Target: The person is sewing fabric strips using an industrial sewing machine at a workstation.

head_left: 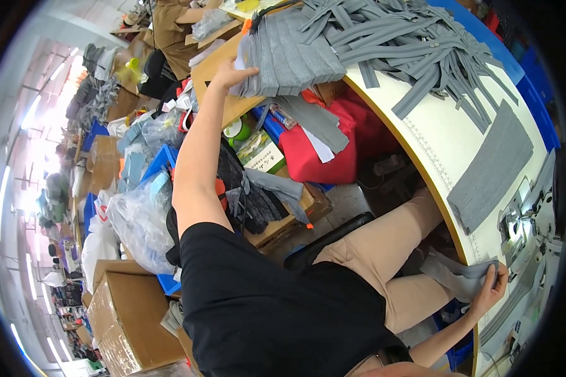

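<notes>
My left hand (231, 75) reaches far out to a thick stack of grey fabric pieces (292, 53). Its thumb lies over the near left edge of the stack and the fingers close on that edge; how many layers they pinch is not visible. At the table's near right edge, my right hand (492, 290) grips the end of a grey fabric strip (456, 273), which droops over the edge above my lap. Beyond that hand a sewing machine (519, 223) stands with its lamp lit. A flat grey fabric panel (492, 166) lies on the table beside the machine.
Grey zipper strips (415, 47) lie heaped across the far part of the white table (415, 141). Red fabric (324, 141) hangs below its curved edge. To my left are a clear plastic bag (141, 210), a blue crate (163, 157) and a cardboard box (132, 314). Another person (173, 31) sits beyond.
</notes>
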Demonstrator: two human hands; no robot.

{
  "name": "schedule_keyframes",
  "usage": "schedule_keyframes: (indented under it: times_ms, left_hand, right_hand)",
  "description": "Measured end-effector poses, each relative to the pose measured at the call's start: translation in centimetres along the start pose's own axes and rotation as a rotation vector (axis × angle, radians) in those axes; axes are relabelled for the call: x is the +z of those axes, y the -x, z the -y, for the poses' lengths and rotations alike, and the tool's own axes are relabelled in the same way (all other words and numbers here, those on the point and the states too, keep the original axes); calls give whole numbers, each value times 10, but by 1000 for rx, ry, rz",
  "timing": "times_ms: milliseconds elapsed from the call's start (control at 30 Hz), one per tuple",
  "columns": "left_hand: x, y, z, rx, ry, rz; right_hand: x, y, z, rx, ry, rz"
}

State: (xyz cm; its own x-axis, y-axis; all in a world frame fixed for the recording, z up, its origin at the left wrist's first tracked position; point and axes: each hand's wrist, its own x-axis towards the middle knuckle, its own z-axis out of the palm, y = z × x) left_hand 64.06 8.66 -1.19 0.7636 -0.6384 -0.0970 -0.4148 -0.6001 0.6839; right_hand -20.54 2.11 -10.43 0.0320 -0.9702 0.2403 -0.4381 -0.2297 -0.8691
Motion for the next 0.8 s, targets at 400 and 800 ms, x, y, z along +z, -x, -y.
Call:
schedule_keyframes:
  times_ms: [400,800]
  left_hand:
    - [6,24,-33,64,-149,106]
    - [14,-23,16,-7,-518,-177]
  right_hand:
    - [-3,2,1,8,52,-21]
    - [5,-1,5,-10,24,-3]
